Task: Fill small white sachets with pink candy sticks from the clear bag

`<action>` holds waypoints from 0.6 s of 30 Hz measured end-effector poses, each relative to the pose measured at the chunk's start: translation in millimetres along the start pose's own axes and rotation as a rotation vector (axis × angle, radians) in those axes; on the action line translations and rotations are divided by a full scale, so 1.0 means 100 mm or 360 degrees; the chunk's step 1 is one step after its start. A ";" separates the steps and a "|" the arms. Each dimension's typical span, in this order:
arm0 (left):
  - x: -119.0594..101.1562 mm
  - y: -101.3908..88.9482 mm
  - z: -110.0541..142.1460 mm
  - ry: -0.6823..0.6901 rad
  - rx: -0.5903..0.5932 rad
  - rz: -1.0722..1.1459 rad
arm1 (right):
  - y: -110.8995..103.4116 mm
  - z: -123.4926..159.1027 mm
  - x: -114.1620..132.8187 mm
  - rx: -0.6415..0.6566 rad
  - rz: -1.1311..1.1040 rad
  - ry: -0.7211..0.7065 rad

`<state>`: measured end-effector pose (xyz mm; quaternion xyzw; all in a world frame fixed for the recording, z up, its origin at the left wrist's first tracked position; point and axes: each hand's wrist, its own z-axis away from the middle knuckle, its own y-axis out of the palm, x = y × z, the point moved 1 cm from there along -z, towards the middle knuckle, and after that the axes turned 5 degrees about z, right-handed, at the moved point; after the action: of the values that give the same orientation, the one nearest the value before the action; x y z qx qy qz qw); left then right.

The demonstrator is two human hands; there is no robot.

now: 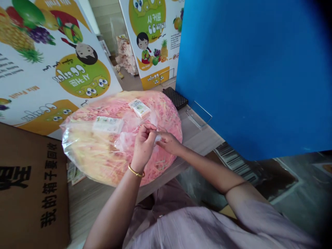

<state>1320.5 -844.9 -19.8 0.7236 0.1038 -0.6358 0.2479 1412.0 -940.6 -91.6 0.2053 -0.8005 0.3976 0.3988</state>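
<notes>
A large clear plastic bag (pixel 85 152) full of thin pink and yellow sticks lies in front of me. Over its middle, my left hand (pixel 145 140) has its fingers curled in a pinch, with a gold bangle on the wrist. Close against it, my right hand (pixel 168 142) also pinches. A small whitish piece of clear plastic film (pixel 157 138) shows between the two hands; its full shape is hidden by the fingers. Crumpled film (pixel 123 141) rests on the bag left of my hands. On top of the bag lie a small printed packet (pixel 140 108) and another in a clear sleeve (pixel 107 124).
Printed fruit cartons (pixel 85 76) stand behind and to the left. A brown cardboard box (pixel 33 193) is at near left. A large blue panel (pixel 249 76) blocks the right side. A dark checked wallet (pixel 175 98) and a wire holder (pixel 199 114) sit on the table (pixel 204 136).
</notes>
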 end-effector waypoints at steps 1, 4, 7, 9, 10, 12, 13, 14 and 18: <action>0.01 -0.03 -0.03 0.0010 0.0005 -0.0028 | 0.01 -0.01 -0.01 -0.0016 -0.0082 0.0028; 0.05 -0.14 -0.12 0.0015 -0.0108 -0.0083 | 0.01 -0.06 0.00 -0.0008 -0.0216 0.0080; 0.05 -0.23 -0.16 -0.0076 -0.0208 0.0025 | 0.00 -0.13 0.02 0.0171 -0.0216 0.0108; 0.02 -0.23 -0.18 -0.0089 -0.0153 0.0051 | -0.01 -0.18 0.03 0.0271 -0.0180 0.0088; 0.00 -0.22 -0.19 -0.0073 -0.0106 0.0034 | 0.00 -0.20 0.04 0.0264 -0.0167 0.0073; -0.02 -0.20 -0.22 -0.0041 -0.0060 0.0019 | 0.02 -0.21 0.04 0.0115 -0.0222 0.0057; -0.02 -0.20 -0.24 -0.0039 -0.0066 0.0033 | 0.03 -0.20 0.04 0.0008 -0.0305 0.0070; -0.01 -0.21 -0.27 -0.0043 -0.0087 0.0053 | 0.05 -0.18 0.03 -0.0092 -0.0411 0.0106; 0.09 -0.42 -0.37 0.0187 -0.0247 -0.0176 | 0.11 -0.07 -0.02 -0.0326 -0.0717 0.0370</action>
<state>1334.3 -792.2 -35.9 0.7314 0.2068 -0.5950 0.2613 1409.2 -928.4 -96.1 0.2898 -0.7194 0.2366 0.5852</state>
